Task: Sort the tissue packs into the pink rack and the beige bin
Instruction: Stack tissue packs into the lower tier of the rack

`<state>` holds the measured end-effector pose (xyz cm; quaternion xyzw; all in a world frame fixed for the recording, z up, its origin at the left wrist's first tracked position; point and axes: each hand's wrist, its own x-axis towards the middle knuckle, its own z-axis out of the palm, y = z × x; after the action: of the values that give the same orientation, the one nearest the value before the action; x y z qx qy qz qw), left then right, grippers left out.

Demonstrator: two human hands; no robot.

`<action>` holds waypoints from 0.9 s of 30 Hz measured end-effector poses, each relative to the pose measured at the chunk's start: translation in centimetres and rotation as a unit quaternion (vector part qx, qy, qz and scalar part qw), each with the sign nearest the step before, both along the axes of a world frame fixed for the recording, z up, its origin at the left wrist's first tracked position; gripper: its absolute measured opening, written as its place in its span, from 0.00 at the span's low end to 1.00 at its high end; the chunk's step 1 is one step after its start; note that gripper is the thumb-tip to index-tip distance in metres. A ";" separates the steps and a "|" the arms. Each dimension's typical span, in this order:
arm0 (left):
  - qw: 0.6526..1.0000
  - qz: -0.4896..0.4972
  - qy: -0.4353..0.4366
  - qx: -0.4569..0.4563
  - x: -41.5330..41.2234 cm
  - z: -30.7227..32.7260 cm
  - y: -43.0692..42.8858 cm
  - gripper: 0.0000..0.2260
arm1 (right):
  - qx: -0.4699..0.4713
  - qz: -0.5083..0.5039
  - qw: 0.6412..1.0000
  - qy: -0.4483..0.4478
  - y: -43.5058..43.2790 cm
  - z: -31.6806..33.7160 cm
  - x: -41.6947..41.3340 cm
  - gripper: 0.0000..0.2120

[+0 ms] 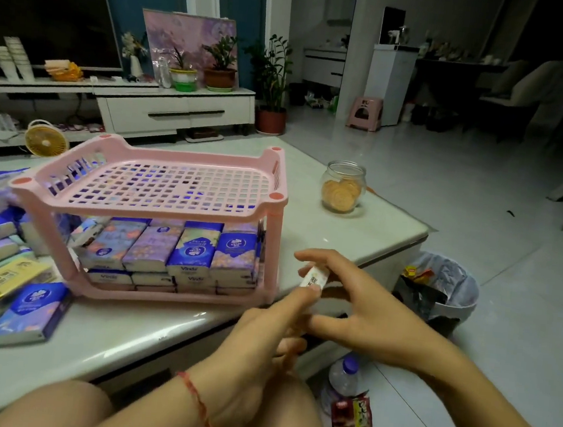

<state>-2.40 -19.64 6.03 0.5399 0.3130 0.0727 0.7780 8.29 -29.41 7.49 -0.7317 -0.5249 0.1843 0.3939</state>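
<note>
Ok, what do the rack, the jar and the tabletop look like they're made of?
Rack: moulded plastic, matte pink, with a perforated grid shelf.
Jar: probably clear glass; contents show through.
Tabletop: glossy pale stone or glass, going by its sheen.

Dim room, glare on table (145,331), wide-angle bend at edges.

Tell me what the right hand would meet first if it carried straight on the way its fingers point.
The right hand, holding a small white pack, points left toward the pink rack. It would likely meet the rack's nearest corner post first, though depth is unclear.
</note>
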 end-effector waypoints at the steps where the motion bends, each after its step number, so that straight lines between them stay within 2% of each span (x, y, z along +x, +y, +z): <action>1: 1.000 0.009 0.001 -0.004 0.4 0.1 -0.2 0.13 | 0.025 -0.032 0.999 -0.013 0.3 -0.5 -0.3 0.28; 5: 1.000 -0.009 0.020 -0.012 1.3 0.2 0.7 0.19 | 0.110 -0.117 0.987 0.016 1.6 -2.0 0.8 0.25; 8: 1.000 -0.006 0.023 0.010 0.6 0.1 2.3 0.16 | 0.177 -0.181 0.965 0.071 3.1 -2.0 3.1 0.25; 10: 0.995 0.037 0.002 0.088 -0.4 -0.2 3.6 0.14 | 0.197 -0.189 0.954 0.122 4.6 -1.7 4.3 0.24; 13: 0.937 0.113 -0.031 0.329 -2.4 -1.2 5.7 0.07 | 0.169 -0.149 0.962 0.153 6.8 -2.0 4.8 0.23; 15: 0.896 0.139 -0.053 0.418 -3.3 -1.3 6.7 0.05 | 0.138 -0.124 0.974 0.132 7.8 -2.6 4.7 0.24; 18: 0.854 0.168 -0.067 0.489 -3.3 -1.8 8.0 0.05 | 0.109 -0.121 0.983 0.087 8.3 -2.8 5.0 0.26; 23: 0.820 0.174 -0.053 0.542 -2.6 -2.4 8.4 0.07 | 0.067 -0.091 0.993 -0.016 8.5 -2.4 5.1 0.19; 25: 0.782 0.155 -0.038 0.602 -2.9 -2.4 8.5 0.10 | 0.033 -0.066 0.996 -0.056 8.6 -2.7 4.8 0.18; 27: 0.722 0.112 0.009 0.682 -3.2 -2.6 8.8 0.16 | 0.011 -0.058 0.994 -0.093 8.5 -3.1 4.4 0.20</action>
<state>-5.57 -10.85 3.40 0.8866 0.2442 0.3478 0.1826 12.68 -20.91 4.38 -0.7705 -0.5177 0.0867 0.3617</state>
